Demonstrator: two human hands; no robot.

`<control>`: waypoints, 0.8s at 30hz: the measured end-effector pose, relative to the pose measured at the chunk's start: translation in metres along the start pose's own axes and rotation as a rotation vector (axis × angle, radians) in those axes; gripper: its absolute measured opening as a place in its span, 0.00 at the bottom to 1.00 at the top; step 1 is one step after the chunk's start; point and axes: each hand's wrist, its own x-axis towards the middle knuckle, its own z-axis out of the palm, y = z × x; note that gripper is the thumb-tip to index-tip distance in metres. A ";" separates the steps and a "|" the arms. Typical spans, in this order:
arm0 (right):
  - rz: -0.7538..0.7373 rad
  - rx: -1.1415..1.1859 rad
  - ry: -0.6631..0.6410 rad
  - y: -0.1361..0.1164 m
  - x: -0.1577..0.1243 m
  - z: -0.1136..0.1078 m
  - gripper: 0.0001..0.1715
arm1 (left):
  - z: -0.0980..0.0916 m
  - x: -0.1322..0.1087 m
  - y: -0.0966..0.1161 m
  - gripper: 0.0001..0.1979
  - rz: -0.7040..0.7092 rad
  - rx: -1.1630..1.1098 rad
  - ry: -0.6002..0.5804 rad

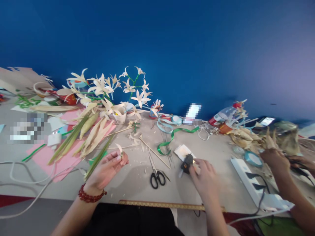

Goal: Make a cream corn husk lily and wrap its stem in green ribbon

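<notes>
My left hand is raised just above the table's near edge, fingers pinched on a small pale husk petal. A red bead bracelet circles that wrist. My right hand lies on the table to the right, closed around a black glue gun whose tip points left. A white paper scrap lies just behind the gun. Black-handled scissors lie between my two hands.
Cream husk flowers on green stems and long corn husks over pink paper fill the left. A green ribbon curls mid-table. A wooden ruler lines the near edge. At right, another person's hands, a white power strip.
</notes>
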 end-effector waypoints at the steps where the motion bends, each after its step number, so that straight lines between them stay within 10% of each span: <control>1: -0.033 0.147 -0.031 -0.018 0.009 0.004 0.11 | 0.002 0.000 -0.001 0.08 -0.014 -0.006 -0.003; 5: -0.333 0.381 -0.331 -0.102 0.049 0.038 0.10 | 0.010 -0.002 -0.002 0.07 -0.036 -0.027 -0.033; 11: -0.507 0.333 -0.424 -0.178 0.091 0.087 0.11 | 0.005 -0.014 0.004 0.06 -0.007 -0.039 0.022; 24: -0.405 0.366 -0.456 -0.172 0.105 0.102 0.05 | 0.008 -0.009 0.001 0.07 -0.037 -0.045 0.053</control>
